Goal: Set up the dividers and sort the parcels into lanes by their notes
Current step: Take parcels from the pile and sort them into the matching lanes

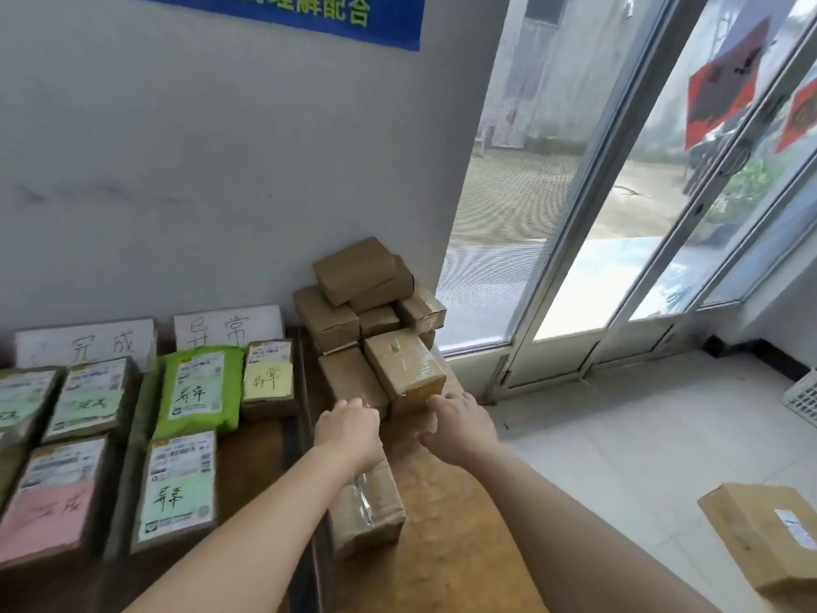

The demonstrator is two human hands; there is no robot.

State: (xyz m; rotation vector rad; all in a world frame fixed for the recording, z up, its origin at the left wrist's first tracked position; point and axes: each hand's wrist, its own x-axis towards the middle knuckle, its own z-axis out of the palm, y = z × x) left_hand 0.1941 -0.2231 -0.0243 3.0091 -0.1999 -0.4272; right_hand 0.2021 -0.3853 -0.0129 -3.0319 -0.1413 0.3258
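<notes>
Okay, both hands out over the wooden table [442,488], frame a bit blurred. My left hand [349,429] has its fingers [353,407] curled together over the near edge of a plain brown box [349,378], knuckles up, gripping that edge. My right hand [460,424] is spread, fingers fairly straight and apart, thumb out to the left, fingertips touching the near lower corner of the taped box [404,369]. These two boxes sit side by side, touching. Just beyond my fingertips is a pile of unsorted brown boxes [362,289] stacked against the wall. Under my left forearm lies another taped box [367,511], lengthwise. Left of my left hand are the lanes: a white sign card [227,325] and a second sign card [84,345] stand at the far end against the wall. Sorted already, nearest my left fingers: a parcel with a yellow note [268,376], then a green bag parcel [199,387], and a parcel with a green note [179,488] closer to me. Further left, a parcel with a pink note [53,502]. Between the lanes, divider strips look dark; can't tell detail. Right of my right hand, down on the tiled floor, a lone cardboard box [765,546].
</notes>
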